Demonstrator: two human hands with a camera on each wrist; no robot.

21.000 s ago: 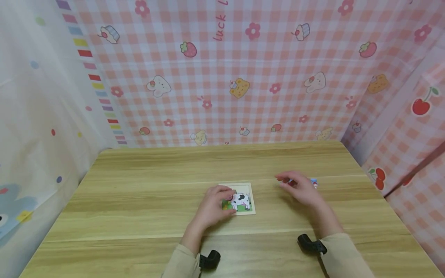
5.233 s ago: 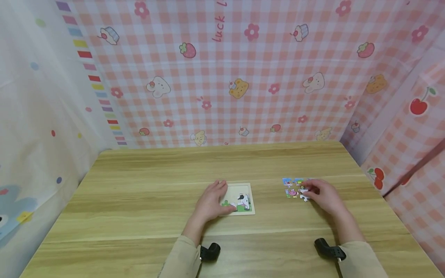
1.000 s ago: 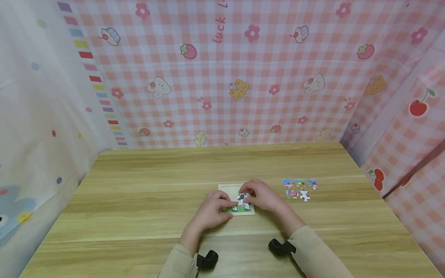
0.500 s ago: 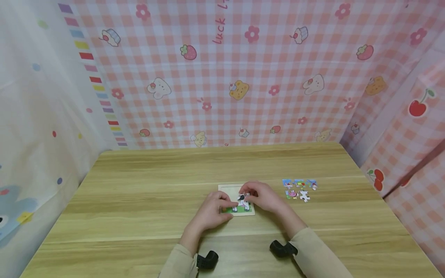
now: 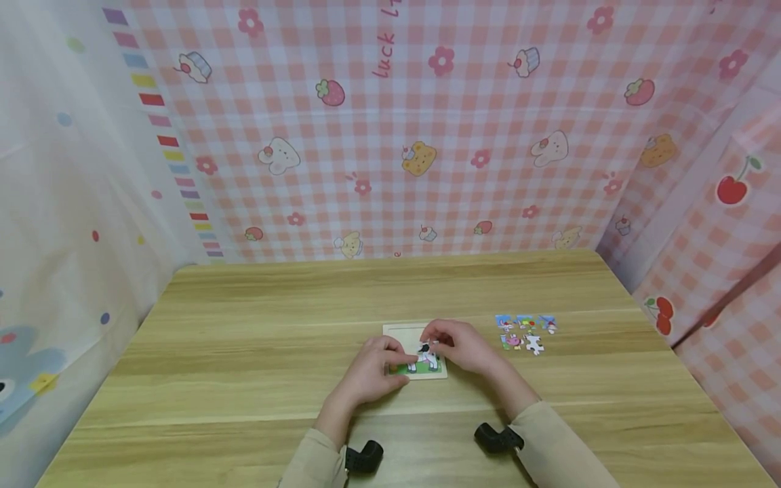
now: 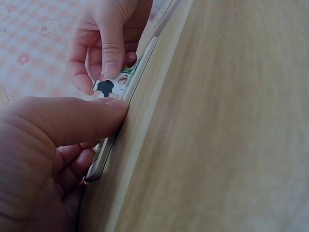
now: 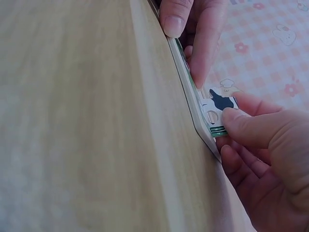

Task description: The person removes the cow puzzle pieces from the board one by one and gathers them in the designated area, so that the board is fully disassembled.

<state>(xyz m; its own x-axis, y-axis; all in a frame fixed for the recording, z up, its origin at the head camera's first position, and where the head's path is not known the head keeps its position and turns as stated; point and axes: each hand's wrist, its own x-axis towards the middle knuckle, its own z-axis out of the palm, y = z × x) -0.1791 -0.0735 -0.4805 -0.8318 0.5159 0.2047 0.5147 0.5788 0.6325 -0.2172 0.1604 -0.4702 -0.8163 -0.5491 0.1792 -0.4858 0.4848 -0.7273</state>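
Note:
My left hand (image 5: 369, 369) holds the left side of a small square wooden puzzle tray (image 5: 399, 333), thumb at the near edge and index finger reaching over it. Inside the tray's lower part shows a cow's white body and legs on green (image 5: 427, 364); its upper left is bare wood. Between thumb and fingers, my right hand (image 5: 460, 344) pinches a black-and-white jigsaw piece (image 7: 221, 102) at the tray's right side. That piece stands tilted up from the tray in the right wrist view. The fingers partly cover the picture.
Several loose jigsaw pieces (image 5: 526, 322) lie in two rows right of the tray, including a pink-patterned piece (image 5: 514, 341) and a white one (image 5: 534, 344). The wooden table (image 5: 244, 379) meets a pink checked curtain (image 5: 390, 203) behind.
Since 5 seconds ago my right hand has moved left from the loose pieces to the tray. Within the last second, the pinched piece has shifted slightly; my left hand stays in place.

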